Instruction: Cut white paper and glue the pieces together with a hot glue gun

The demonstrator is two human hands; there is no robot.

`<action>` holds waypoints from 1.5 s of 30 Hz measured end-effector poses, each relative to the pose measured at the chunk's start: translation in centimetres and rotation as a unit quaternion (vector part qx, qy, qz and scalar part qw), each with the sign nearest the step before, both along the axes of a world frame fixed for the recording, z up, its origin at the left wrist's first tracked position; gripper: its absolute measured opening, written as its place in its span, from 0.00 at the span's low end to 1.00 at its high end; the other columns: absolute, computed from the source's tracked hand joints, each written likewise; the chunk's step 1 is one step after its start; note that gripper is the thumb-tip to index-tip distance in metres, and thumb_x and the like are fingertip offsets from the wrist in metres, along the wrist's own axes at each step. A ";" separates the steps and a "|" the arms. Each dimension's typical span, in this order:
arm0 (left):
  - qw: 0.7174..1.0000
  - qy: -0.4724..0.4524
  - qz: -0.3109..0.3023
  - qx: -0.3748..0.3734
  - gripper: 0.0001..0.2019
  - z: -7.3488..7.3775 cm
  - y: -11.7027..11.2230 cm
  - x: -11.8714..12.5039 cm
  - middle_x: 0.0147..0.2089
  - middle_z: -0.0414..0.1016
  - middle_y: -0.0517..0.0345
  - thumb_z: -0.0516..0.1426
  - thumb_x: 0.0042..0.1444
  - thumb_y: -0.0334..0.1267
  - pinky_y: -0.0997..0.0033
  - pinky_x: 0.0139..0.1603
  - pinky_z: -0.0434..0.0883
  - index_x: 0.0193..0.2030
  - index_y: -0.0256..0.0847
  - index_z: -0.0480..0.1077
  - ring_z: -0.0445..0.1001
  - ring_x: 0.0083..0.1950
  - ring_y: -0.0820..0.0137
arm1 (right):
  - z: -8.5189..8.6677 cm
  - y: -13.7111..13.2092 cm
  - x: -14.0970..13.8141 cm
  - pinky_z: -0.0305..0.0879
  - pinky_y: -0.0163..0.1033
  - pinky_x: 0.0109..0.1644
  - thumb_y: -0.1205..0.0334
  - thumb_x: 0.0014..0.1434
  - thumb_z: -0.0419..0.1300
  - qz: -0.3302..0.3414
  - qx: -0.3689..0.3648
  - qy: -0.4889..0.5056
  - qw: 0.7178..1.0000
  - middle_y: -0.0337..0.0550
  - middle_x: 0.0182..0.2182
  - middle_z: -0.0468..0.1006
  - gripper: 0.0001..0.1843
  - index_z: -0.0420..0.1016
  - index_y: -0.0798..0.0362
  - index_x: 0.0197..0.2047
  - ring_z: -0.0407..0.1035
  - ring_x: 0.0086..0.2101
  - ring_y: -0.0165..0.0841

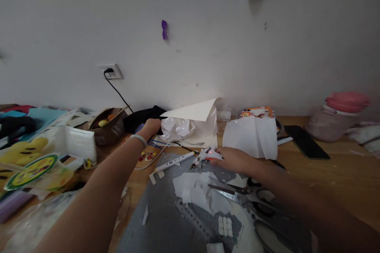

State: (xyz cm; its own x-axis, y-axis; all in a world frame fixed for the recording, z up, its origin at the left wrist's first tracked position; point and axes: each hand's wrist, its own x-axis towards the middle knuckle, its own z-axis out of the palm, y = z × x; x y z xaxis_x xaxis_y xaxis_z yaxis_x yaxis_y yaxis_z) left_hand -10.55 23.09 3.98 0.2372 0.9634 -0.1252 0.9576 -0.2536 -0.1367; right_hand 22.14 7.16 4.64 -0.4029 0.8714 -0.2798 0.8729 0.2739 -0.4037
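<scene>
My left hand (152,127) reaches to the back of the table, between a black cloth (142,118) and a crumpled white plastic bag (176,127). Its fingers look curled, and what they hold is hidden. A sheet of cream paper (192,110) leans over the bag. My right hand (233,159) is closed around a white hot glue gun (209,153) with a lit red light and an orange trigger. The gun's nozzle points left over a grey mat (160,205). Beside the nozzle lies a white marker pen (175,161).
Scissors (237,197), a metal ruler (196,219) and paper scraps (202,189) lie on the mat. Folded white paper (249,136) stands right of the gun, near a phone (307,142) and a pink-lidded jar (322,124). A cardboard box (110,130) sits at left.
</scene>
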 end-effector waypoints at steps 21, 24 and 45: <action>0.890 -0.346 0.123 0.269 0.10 1.6 -6.0 -1.0 0.31 0.71 0.58 0.52 0.55 0.39 0.72 0.36 0.67 0.40 0.37 0.68 0.70 0.35 0.69 | -3.2 -1.0 0.4 0.61 0.46 0.53 0.54 0.56 0.57 -0.114 -0.005 0.171 0.979 0.53 0.52 0.72 0.26 0.62 0.56 0.55 0.67 0.51 0.43; 0.854 -0.393 0.151 0.307 0.05 2.3 -7.3 -0.5 0.28 0.67 0.62 0.52 0.54 0.37 0.73 0.35 0.67 0.36 0.38 0.65 0.67 0.33 0.71 | -3.4 -1.6 0.2 0.63 0.44 0.49 0.57 0.55 0.58 -0.122 0.037 0.215 0.968 0.49 0.49 0.74 0.23 0.61 0.53 0.52 0.69 0.47 0.41; 0.857 -0.393 -0.174 0.286 0.10 8.4 -21.9 12.1 0.17 0.59 0.69 0.54 0.57 0.45 0.76 0.20 0.52 0.41 0.43 0.67 0.59 0.17 0.76 | 0.0 -10.3 -1.1 0.62 0.38 0.41 0.61 0.61 0.51 -0.167 0.314 0.038 0.934 0.53 0.43 0.78 0.20 0.65 0.56 0.56 0.72 0.42 0.41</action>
State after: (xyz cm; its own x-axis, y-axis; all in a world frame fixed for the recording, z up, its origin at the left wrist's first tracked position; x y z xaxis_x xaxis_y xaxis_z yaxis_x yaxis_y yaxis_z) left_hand 1.54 1.23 12.37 0.3165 0.6675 0.6740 0.6918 -0.6486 0.3175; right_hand 20.99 -3.10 4.63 -0.0777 0.9349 0.3462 0.9271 0.1955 -0.3199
